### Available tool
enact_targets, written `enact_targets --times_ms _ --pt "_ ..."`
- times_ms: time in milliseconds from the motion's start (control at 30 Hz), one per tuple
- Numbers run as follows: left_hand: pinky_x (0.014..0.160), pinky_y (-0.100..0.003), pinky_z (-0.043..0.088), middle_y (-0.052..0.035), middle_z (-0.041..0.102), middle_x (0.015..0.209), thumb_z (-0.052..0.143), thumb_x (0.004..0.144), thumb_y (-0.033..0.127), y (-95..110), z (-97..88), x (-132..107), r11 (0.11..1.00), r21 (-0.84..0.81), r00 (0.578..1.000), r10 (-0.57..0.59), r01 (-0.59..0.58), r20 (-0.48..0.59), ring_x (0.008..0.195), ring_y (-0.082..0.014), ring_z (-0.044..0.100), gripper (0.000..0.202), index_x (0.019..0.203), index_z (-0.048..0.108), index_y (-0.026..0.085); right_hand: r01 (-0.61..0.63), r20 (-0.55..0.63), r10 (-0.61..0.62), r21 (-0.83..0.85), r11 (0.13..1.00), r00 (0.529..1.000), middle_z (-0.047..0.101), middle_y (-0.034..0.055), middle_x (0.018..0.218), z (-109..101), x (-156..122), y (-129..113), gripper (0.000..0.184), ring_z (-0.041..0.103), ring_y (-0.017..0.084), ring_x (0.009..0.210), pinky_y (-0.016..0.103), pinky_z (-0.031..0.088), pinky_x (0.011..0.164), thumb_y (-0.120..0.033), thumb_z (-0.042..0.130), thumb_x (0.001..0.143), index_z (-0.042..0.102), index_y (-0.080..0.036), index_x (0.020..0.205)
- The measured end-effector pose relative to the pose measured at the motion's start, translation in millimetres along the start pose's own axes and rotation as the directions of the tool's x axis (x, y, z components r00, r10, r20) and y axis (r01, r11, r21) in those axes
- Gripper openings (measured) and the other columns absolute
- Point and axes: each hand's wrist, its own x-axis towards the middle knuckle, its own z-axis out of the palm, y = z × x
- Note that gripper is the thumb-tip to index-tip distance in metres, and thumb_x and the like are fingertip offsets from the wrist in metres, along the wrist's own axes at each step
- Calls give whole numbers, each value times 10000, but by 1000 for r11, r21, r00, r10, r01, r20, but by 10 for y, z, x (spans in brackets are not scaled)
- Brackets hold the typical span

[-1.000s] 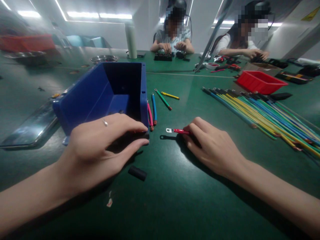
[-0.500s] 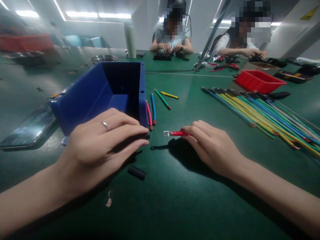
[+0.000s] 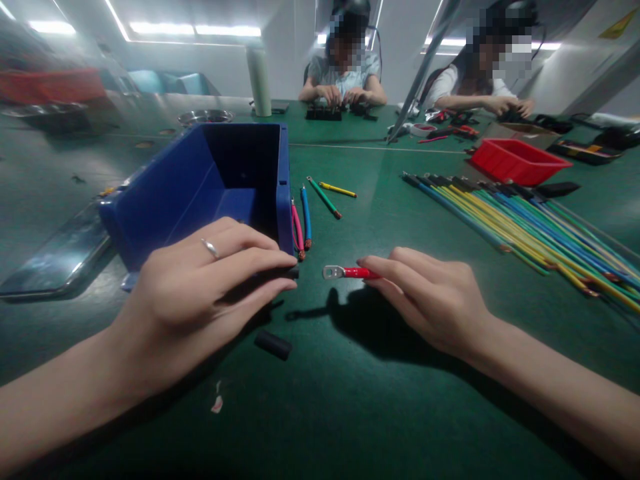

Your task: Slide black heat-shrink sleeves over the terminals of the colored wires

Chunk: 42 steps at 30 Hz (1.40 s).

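My left hand (image 3: 200, 280), with a ring on one finger, pinches a black sleeve (image 3: 290, 272) whose end pokes out past the fingertips. It is in front of a blue bin (image 3: 165, 187). Across a small gap, my right hand (image 3: 430, 293) is closed on a red cable (image 3: 356, 273), most of it hidden in the fingers. A flat metal ring lug (image 3: 333, 272) on that cable points toward the left hand. Another black sleeve (image 3: 273, 345) lies on the table below my left hand.
Beside the bin lie short pink (image 3: 297, 227), blue (image 3: 306, 220), green (image 3: 325, 198) and yellow (image 3: 338, 190) cables. Many longer cables (image 3: 530, 233) fan out at right, before a red tray (image 3: 520, 162). A phone (image 3: 55, 253) is left. Two people work across the table.
My right hand has risen slightly off the table with the red cable, its shadow shifting down and left. The lug has turned to show its hole. My left hand is nearly still.
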Motion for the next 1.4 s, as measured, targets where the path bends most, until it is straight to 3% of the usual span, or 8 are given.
enact_targets --times_ms 200,467,700,1033,1267,1400 --pt "899 -312 642 0 797 1136 713 1075 302 18 -11 2 1000 -1 1000 4 -4 3 959 -193 758 158 1211 791 328 -54 -18 54 27 998 998 624 1 762 21 -40 3 276 487 119 580 282 345 540 -260 476 1171 743 -192 1181" --pt "911 -306 624 -10 791 1153 713 1085 313 6 -7 -20 999 -19 999 41 -41 -14 994 -191 735 163 1238 771 310 106 54 -107 23 994 993 646 26 780 -65 93 -38 314 524 131 597 267 387 507 -156 395 1152 696 -88 1213" --pt "854 -335 646 -23 809 1130 691 1092 321 -9 -42 -30 998 9 997 69 -69 26 964 -216 742 195 1275 758 333 43 42 -45 33 998 998 643 10 806 -26 19 -29 329 510 129 608 276 372 529 -137 432 1126 690 -172 1326" --pt "885 -334 638 -15 809 1138 694 1100 327 29 -17 -17 998 0 998 62 -62 15 979 -204 748 163 1253 752 329 92 45 -93 11 996 995 596 -18 714 -66 81 -29 331 497 114 562 266 357 521 -166 427 1162 726 -149 1302" --pt "871 -320 608 -12 810 1114 703 1095 326 33 13 -21 997 -47 997 66 -67 -33 969 -201 735 153 1233 767 310 88 35 -90 52 995 995 612 -20 739 -26 35 -15 336 508 115 570 272 353 531 -207 389 1191 691 -165 1332" --pt "887 -309 594 -17 797 1117 705 1096 293 30 10 -26 994 -16 995 104 -104 -5 988 -188 720 164 1256 743 284 99 34 -101 65 993 994 606 -30 763 -2 -2 -9 307 510 118 583 282 364 558 -223 395 1200 636 -184 1387"
